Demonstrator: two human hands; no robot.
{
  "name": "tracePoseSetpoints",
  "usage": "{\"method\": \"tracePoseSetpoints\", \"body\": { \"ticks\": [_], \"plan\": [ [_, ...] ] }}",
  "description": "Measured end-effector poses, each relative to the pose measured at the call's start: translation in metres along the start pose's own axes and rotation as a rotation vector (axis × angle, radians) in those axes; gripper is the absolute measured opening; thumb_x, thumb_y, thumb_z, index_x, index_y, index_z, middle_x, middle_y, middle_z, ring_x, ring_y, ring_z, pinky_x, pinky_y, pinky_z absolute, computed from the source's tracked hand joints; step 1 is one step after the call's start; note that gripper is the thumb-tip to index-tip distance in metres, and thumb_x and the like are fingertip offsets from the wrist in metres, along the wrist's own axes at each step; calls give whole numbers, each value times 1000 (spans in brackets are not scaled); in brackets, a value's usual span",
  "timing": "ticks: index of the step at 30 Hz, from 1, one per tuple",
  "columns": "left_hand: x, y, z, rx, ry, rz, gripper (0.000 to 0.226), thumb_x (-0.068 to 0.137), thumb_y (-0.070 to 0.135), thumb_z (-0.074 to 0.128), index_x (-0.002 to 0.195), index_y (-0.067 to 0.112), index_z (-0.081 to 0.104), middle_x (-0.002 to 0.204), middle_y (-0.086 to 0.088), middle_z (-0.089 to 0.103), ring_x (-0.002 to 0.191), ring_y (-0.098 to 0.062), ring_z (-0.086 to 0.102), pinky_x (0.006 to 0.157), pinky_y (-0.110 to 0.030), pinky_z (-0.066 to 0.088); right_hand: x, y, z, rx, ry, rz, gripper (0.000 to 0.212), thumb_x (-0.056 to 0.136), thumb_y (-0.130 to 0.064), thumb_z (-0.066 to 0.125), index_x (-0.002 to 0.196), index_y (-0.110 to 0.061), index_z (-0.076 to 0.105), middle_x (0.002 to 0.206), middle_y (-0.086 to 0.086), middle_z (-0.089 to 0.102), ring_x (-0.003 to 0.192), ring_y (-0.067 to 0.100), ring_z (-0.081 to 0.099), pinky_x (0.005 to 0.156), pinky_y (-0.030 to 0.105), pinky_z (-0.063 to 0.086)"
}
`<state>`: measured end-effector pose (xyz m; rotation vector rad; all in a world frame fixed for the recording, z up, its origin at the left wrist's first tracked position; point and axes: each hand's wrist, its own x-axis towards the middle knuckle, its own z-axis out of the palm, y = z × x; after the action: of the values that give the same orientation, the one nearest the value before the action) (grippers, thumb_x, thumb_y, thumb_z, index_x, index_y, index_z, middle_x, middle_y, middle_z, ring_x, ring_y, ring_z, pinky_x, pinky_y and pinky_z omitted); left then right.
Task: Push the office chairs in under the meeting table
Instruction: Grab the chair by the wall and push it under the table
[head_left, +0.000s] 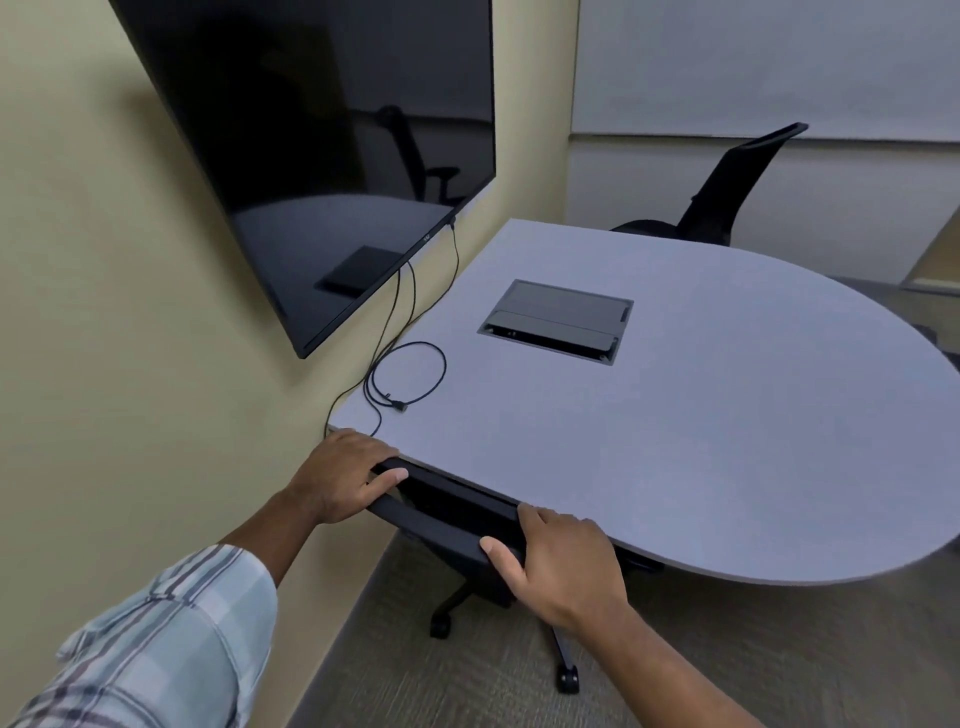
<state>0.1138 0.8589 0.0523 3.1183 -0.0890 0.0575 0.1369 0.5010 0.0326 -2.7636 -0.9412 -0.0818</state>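
A black office chair (447, 512) stands at the near edge of the grey rounded meeting table (701, 441), its backrest top touching the table's rim and its seat hidden beneath. My left hand (345, 480) grips the left end of the backrest top. My right hand (563, 564) grips its right end. The chair's wheeled base shows on the floor below. A second black office chair (727, 200) stands at the far side of the table, its backrest tilted away and clear of the edge.
A large dark screen (322, 145) hangs on the yellow wall at the left. Black cables (410, 374) run from it onto the table. A power box (558, 322) is set into the tabletop. Grey carpet (727, 665) lies below.
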Motion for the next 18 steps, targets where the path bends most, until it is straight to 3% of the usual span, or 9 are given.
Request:
{"method": "tracePoseSetpoints", "body": {
  "ticks": [10,14,18],
  "plan": [
    [30,-18,5,-38,68,55,74,102,73,33,127,20,79,116,2,81,105,-22,71,100,-44,50,32,6,2,-53,-14,44,80,100,-86,10,109,-24,60,89,-6,67,80,22,63,74,43,54],
    [28,-17,3,-49,63,52,76,102,73,33,128,18,79,120,1,81,110,-22,72,103,-45,49,32,5,1,-61,-15,48,77,101,-86,11,105,-25,59,84,-7,63,75,20,59,70,40,48],
    [26,-15,1,-18,60,47,77,102,73,29,117,19,80,111,1,81,104,-23,72,97,-45,51,30,3,1,-55,2,56,75,100,-87,12,100,-26,56,81,-8,61,71,18,56,66,39,43]
  ]
}}
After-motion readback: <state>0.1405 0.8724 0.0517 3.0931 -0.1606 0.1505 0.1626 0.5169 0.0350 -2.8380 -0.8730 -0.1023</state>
